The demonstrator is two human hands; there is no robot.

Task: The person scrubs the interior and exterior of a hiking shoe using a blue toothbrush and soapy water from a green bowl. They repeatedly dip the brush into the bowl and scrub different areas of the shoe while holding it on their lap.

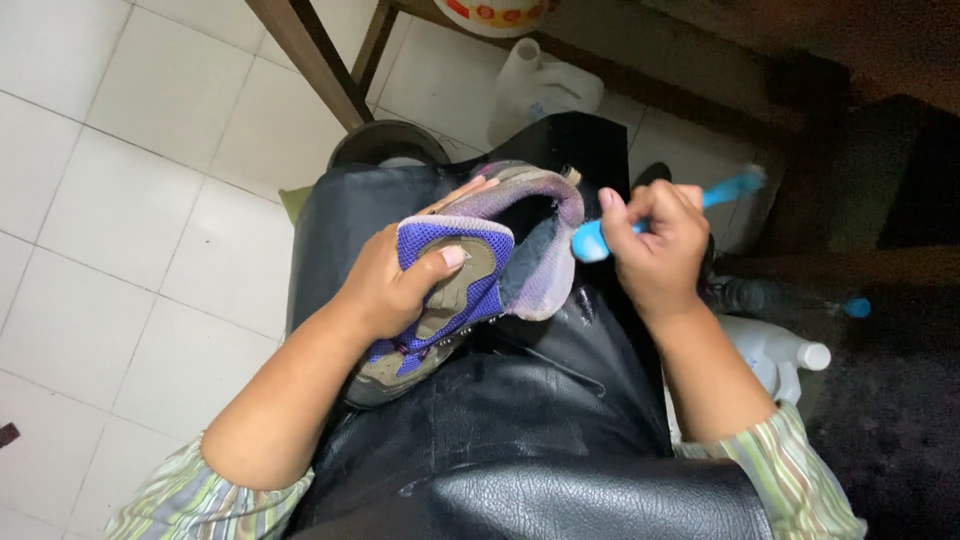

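Note:
My left hand (385, 285) grips a purple and grey sneaker (470, 275) over my lap, thumb pressed on its tongue. The shoe's opening faces right. My right hand (655, 240) is closed on a blue brush (735, 187), and the brush's head touches the shoe's inner collar at the heel. A black leather-like apron (500, 440) covers my lap under both hands.
A white plastic jug (540, 90) stands on the white tiled floor (130, 200) ahead. A dark round bucket (388, 145) sits by a wooden table leg (310, 55). A white spray bottle (785, 355) lies at my right, beside a dark mat (890, 400).

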